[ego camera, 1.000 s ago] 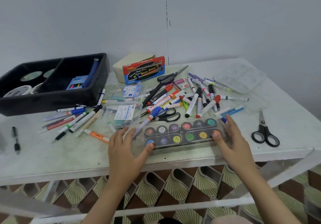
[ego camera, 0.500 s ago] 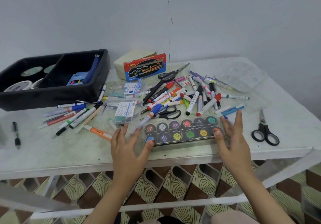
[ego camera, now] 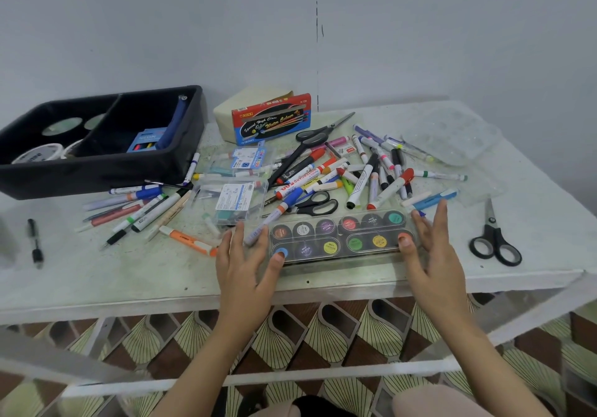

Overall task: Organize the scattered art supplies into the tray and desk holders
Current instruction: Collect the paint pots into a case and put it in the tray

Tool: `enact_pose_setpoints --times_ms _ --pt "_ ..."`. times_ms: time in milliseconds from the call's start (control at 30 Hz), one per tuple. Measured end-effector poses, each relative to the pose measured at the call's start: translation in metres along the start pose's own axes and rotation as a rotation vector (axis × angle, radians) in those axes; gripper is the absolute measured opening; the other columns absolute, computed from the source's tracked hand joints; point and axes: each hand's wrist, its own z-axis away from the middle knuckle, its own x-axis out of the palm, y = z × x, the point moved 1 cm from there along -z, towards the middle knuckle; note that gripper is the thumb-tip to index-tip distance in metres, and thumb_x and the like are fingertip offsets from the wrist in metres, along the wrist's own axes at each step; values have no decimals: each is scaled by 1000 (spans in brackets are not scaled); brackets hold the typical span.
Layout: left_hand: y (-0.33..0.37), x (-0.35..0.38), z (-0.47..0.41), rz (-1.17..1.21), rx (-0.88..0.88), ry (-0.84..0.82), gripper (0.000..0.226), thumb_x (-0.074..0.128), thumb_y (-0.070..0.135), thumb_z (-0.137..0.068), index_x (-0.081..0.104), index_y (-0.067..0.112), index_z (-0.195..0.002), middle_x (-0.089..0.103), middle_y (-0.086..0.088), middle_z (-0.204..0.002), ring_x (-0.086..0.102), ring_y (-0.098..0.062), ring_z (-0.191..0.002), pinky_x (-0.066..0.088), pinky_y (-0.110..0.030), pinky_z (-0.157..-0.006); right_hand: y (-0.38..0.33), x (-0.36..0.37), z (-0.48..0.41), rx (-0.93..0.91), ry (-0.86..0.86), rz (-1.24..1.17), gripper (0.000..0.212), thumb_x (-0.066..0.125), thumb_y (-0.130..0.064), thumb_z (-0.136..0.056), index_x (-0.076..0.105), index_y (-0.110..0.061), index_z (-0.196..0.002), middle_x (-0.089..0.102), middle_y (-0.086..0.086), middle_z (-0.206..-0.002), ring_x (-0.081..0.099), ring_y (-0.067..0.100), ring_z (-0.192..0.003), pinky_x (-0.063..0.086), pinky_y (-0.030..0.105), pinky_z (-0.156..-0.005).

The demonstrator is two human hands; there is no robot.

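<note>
A clear case of round paint pots (ego camera: pixel 339 238) lies near the table's front edge. My left hand (ego camera: pixel 245 264) is at its left end, thumb on the lid and fingers spread straight beside it. At the right end my right hand (ego camera: pixel 433 255) mirrors it, thumb on the lid and fingers straight. Behind the case lies a heap of markers (ego camera: pixel 358 177) with two black scissors (ego camera: pixel 316 205) among them. A black two-part tray (ego camera: pixel 97 174) stands at the back left, holding tape rolls and a blue box. Loose pens (ego camera: pixel 139 206) lie in front of the tray.
A third pair of scissors (ego camera: pixel 494 242) lies at the right. A red watercolour box (ego camera: pixel 271 122) leans at the back. Two clear plastic boxes (ego camera: pixel 235 196) sit mid-table and a clear palette lid (ego camera: pixel 452 132) at the back right. An orange highlighter (ego camera: pixel 190 240) and a black pen (ego camera: pixel 34 242) lie left.
The fingers of both hands have straightened and spread away from the ends of the paint case; the thumbs stay on its lid. The case has not moved.
</note>
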Motion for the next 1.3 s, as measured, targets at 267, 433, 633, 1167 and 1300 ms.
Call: enact_pose_setpoints --times_ms 267,433,633,1167,1300 --pt "4 -4 -8 -20 56 -83 82 22 67 -76 24 25 -147 22 8 -154 3 0 -138 4 -25 -111 0 -7 -4 25 -82 -25 73 36 -62 -83 37 -19 -142 46 -6 -136 38 8 -127 34 30 -102" --pt "12 -4 -10 -9 118 -178 84 39 74 -71 -1 48 -140 23 22 -140 9 1 -135 17 -32 -111 -6 -8 -7 101 -137 -80 77 41 -60 -82 27 -20 -147 44 -1 -142 42 12 -126 34 26 -95" --pt "9 3 -8 22 205 -136 92 71 41 -78 4 43 -141 20 23 -141 17 -7 -139 20 -36 -116 -6 -9 -4 131 -153 -173 64 45 -55 -90 25 -32 -145 40 -9 -142 42 13 -130 36 28 -97" --pt "29 -10 -14 299 235 39 71 65 40 -75 26 46 -135 28 0 -152 11 0 -142 21 -14 -112 -40 8 -28 252 6 -823 60 64 -9 -83 43 -33 -134 59 -6 -122 60 4 -105 49 16 -85" --pt "28 -14 -22 287 287 124 72 67 35 -76 29 37 -138 31 -1 -150 14 -4 -143 27 -25 -112 -47 11 -42 326 -91 -902 55 62 -11 -84 45 -40 -128 65 -4 -112 65 10 -96 54 28 -78"
